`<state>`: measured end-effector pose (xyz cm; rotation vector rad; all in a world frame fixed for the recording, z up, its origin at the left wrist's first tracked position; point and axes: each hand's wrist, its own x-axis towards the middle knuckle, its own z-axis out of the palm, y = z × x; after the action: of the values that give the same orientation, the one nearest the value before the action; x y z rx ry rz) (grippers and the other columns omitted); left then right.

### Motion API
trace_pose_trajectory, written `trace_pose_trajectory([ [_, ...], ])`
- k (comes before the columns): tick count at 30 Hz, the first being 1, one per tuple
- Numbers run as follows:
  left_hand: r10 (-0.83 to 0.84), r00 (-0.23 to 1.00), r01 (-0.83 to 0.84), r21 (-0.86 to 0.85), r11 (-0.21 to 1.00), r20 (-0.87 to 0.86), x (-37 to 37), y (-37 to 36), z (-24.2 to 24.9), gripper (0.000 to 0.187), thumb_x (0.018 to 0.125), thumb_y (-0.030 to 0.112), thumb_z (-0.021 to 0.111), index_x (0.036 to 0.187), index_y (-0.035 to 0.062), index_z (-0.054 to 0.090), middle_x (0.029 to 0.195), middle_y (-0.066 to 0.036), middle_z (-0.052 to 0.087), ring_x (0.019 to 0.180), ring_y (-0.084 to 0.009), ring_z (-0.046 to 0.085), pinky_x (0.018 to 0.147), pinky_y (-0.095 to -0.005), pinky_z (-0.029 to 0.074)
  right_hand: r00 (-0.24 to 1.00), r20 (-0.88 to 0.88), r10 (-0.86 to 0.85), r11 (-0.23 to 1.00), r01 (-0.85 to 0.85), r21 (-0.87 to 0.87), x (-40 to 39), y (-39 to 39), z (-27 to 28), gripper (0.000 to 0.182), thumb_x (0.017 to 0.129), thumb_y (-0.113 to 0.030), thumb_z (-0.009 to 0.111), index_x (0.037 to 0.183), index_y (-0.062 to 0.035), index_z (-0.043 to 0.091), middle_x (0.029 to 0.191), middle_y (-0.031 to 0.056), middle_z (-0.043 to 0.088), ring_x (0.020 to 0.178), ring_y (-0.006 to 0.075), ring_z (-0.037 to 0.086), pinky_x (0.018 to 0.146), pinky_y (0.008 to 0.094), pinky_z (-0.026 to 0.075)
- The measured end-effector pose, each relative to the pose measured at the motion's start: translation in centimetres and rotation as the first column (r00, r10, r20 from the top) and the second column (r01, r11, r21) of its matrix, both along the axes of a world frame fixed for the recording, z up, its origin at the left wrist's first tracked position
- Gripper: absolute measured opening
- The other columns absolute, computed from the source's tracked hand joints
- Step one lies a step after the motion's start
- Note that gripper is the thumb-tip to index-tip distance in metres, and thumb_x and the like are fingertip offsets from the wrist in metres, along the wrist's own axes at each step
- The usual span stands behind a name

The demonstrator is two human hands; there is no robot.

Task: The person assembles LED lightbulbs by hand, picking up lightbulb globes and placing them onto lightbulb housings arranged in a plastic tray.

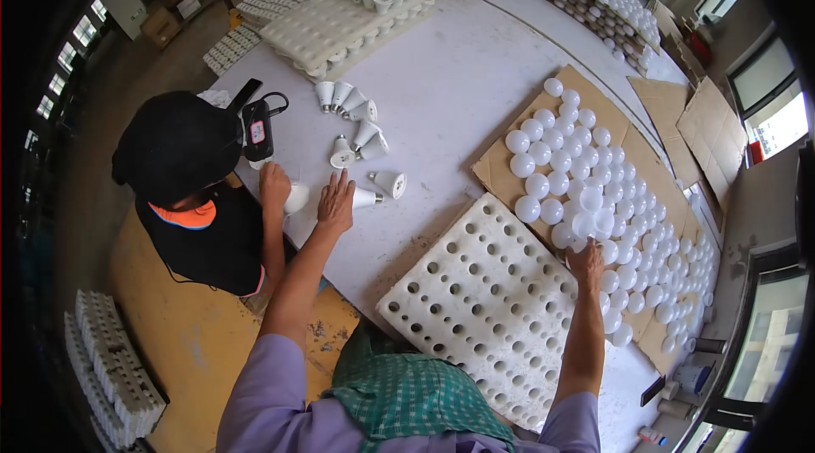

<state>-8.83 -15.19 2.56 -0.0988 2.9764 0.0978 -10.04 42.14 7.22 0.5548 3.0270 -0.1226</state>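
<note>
Head view: cardboard sheet (496,168) bears white globes (580,168).

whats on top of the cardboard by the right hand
White bulb covers spread over the cardboard sheet, with the right hand at their edge. Cardboard directly beneath them is hidden.

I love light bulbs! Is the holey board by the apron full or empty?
Empty: the board shows bare, dark holes, with no bulbs inside.

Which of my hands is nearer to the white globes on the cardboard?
Your right hand. Its fingers are right at the globes; your left hand is farther off to the left, by the white lamp bases.
</note>
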Motion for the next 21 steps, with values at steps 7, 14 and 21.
trace_pose_trajectory([
  [7,0.0,1.0,0.001,0.212,0.977,-0.008,-0.3,-1.4,-2.8,0.07,0.065,0.005,0.072,0.124,-0.0063,0.037,0.146,-0.03,0.024,0.135,-0.0413,0.029,0.11,-0.0438,0.031,0.92,-0.392,0.02,0.882,-0.201,-0.426,8.6,-5.3,-0.5,0.064,0.067,-0.018,0.078,0.118,0.0004,0.044,0.115,0.0222,0.053,0.108,0.0394,0.053,0.092,0.0437,0.045],
  [14,0.18,0.973,-0.051,0.628,0.776,-0.144,5.3,2.1,1.2,0.071,0.063,0.006,0.072,0.124,-0.0044,0.038,0.123,-0.025,0.049,0.116,-0.0371,0.051,0.1,-0.0399,0.04,0.9,-0.415,0.133,0.917,-0.271,-0.294,16.7,-6.6,-0.7,0.068,0.066,-0.017,0.08,0.124,-0.008,0.046,0.12,0.0193,0.05,0.108,0.0375,0.053,0.09,0.0435,0.048],
  [21,0.049,0.998,0.036,0.985,-0.168,-0.028,10.9,9.0,4.9,0.069,0.071,0.023,0.074,0.125,-0.0042,0.041,0.119,-0.022,0.057,0.11,-0.0244,0.057,0.093,-0.0371,0.046,0.788,0.061,-0.612,-0.119,-0.015,-0.993,21.8,-7.2,3.3,0.055,0.081,-0.028,0.069,0.126,-0.0097,0.041,0.117,0.0152,0.054,0.104,0.0299,0.061,0.082,0.041,0.056],
])
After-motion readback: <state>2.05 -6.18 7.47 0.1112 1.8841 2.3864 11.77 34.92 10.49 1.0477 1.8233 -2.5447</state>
